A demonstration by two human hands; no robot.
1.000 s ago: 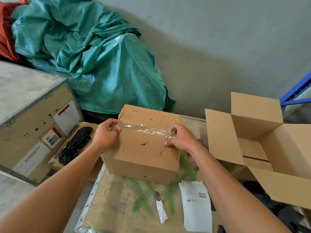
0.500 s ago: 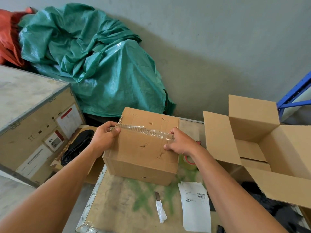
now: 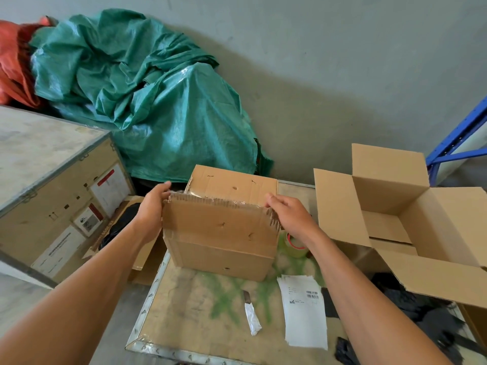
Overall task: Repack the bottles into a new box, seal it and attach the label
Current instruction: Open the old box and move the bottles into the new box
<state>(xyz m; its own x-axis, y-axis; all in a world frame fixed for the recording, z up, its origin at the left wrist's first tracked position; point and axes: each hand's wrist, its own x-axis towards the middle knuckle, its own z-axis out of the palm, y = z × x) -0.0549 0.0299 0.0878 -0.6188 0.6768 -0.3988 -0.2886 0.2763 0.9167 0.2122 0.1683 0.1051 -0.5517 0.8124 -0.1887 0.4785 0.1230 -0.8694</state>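
A worn, dented cardboard box (image 3: 224,256) stands on the small table (image 3: 200,330). Its near top flap (image 3: 218,219) is lifted toward me, with torn clear tape along its edge. My left hand (image 3: 152,206) grips the flap's left corner and my right hand (image 3: 287,214) grips its right corner. What lies inside the box is hidden. A new, empty cardboard box (image 3: 390,219) stands to the right with all flaps open. A white label (image 3: 303,309) with a barcode lies on the table near me. A roll of tape (image 3: 295,243) sits behind my right wrist.
A small knife (image 3: 250,314) with a wrapped handle lies on the table beside the label. A large wooden crate (image 3: 50,191) stands at the left. A green tarp (image 3: 147,101) is heaped against the wall. A blue rack (image 3: 458,143) rises at the far right.
The tape seam across the old box's top has split. Both hands have lifted the near flap up and toward me, where it lay flat before.
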